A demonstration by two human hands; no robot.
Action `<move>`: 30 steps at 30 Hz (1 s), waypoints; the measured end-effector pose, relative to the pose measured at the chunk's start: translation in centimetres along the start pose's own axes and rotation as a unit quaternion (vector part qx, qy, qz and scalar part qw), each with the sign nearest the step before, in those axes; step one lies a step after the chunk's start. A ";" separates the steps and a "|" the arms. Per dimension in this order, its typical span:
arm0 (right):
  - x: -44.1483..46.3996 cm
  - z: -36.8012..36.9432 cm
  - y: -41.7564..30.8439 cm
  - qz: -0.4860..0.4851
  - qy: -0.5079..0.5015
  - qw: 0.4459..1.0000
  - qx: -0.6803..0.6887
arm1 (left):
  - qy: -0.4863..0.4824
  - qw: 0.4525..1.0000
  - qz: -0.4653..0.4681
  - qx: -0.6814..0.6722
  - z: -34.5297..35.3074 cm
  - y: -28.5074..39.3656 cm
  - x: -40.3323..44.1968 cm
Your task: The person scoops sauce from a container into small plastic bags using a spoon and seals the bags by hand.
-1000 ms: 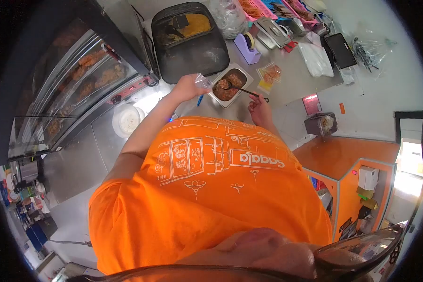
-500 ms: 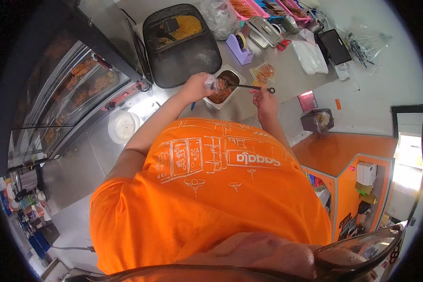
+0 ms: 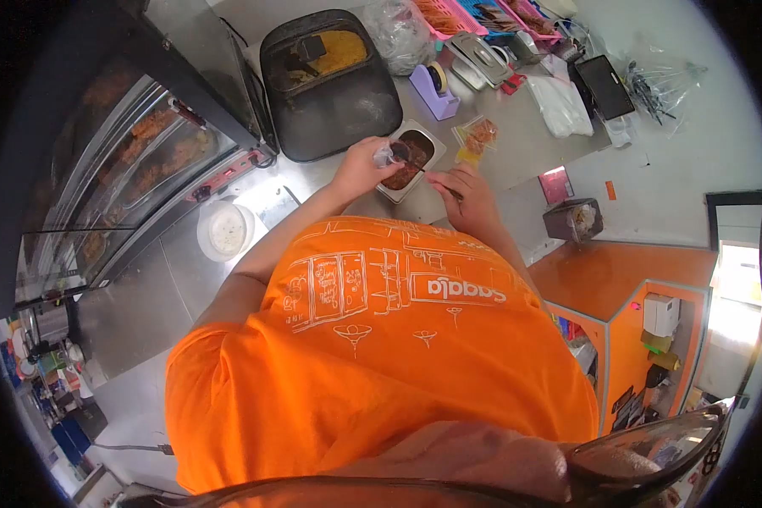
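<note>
My left hand (image 3: 362, 168) is closed around a small clear plastic bag (image 3: 383, 156) at the near left edge of a metal food container (image 3: 433, 138). Dark reddish-brown sauce (image 3: 416, 146) lies in the container. A ladle's dark bowl (image 3: 400, 152) is at the mouth of the bag; whether it is inside cannot be made out. Its thin handle (image 3: 420, 170) runs to my right hand (image 3: 470, 200), whose fingers are closed on it right of the container. Beyond that hand lies a clear packet (image 3: 480, 134) with orange-red contents and a yellow part.
A large black pan (image 3: 330, 114) with yellow crumbs stands behind my left hand. Farther back are a purple tape dispenser (image 3: 434, 95), metal lids (image 3: 479, 59) and white plastic bags (image 3: 560, 106). A glass food display (image 3: 157, 144) and a white round tub (image 3: 226, 230) are at left.
My right hand has moved left and nearer my body, and the ladle handle has swung from nearly level to slanting. The ladle bowl stays by the bag. My left hand has barely moved.
</note>
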State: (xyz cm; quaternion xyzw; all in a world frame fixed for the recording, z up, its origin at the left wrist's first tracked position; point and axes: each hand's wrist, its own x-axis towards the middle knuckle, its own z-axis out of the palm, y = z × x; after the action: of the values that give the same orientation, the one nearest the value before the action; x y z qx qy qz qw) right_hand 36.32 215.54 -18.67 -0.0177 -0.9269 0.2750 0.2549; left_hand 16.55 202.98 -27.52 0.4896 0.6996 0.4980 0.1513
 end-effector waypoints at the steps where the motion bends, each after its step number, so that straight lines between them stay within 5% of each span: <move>1: 0.0 -0.1 -0.3 -0.010 0.004 1.000 -0.002 | 0.016 1.000 -0.018 -0.012 0.1 -0.3 -0.1; 10: 0.6 -1.3 -1.6 -0.012 0.006 1.000 -0.003 | 0.067 0.990 -0.057 -0.113 1.0 -1.9 -0.7; 15: -0.5 0.1 -0.4 0.067 0.086 0.986 0.124 | 0.049 0.992 -0.075 -0.090 0.0 -1.3 -1.1; 17: -1.0 1.0 0.1 0.172 0.152 0.940 0.253 | 0.038 0.990 -0.092 -0.096 -0.4 -1.0 -1.4; 19: -1.3 1.6 0.6 0.310 0.210 0.834 0.405 | 0.038 0.984 -0.112 -0.136 -1.1 -0.4 -2.2; 22: -1.9 2.2 2.3 0.326 0.273 0.773 0.470 | 0.062 0.970 -0.138 -0.190 -2.8 -1.0 -4.2; 30: -4.3 6.2 6.6 0.405 0.211 0.831 0.316 | 0.126 0.927 -0.344 -0.086 -9.8 -7.7 -14.7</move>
State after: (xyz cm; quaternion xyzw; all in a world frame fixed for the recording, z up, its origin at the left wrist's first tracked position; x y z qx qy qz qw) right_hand 36.41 217.32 -28.56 -0.3678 -0.6227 0.6214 0.3015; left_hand 12.50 185.12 -33.59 0.1373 0.7925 0.5318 0.2650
